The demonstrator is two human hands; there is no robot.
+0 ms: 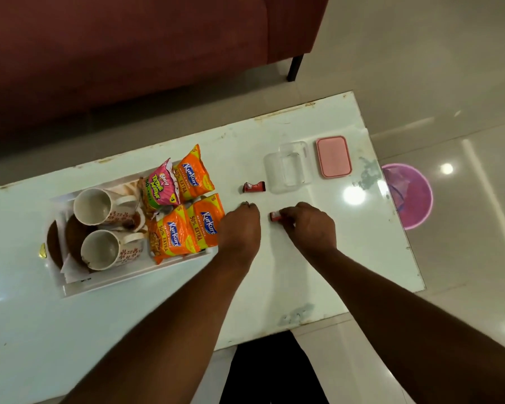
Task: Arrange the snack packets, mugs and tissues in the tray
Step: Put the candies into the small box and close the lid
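Observation:
A white tray [134, 282] at the left of the table holds two white patterned mugs [98, 207] [107, 249] on brown saucers, with white tissues [73, 271] under them. Three orange Kurkure packets [193, 175] [205, 223] [169, 239] and one pink packet [158, 186] fill its right end. My left hand [239, 225] hovers just right of the tray, fingers curled down, nothing seen in it. My right hand [306, 224] pinches a small red wrapper [274, 215] on the table. Another red wrapper [254, 187] lies a little farther back.
A clear plastic box [289, 167] and its pink lid [333, 156] lie at the table's far right. A maroon sofa [129, 53] stands behind the white table [303, 272]. A pink bin [411, 196] sits on the tiled floor beyond the right edge.

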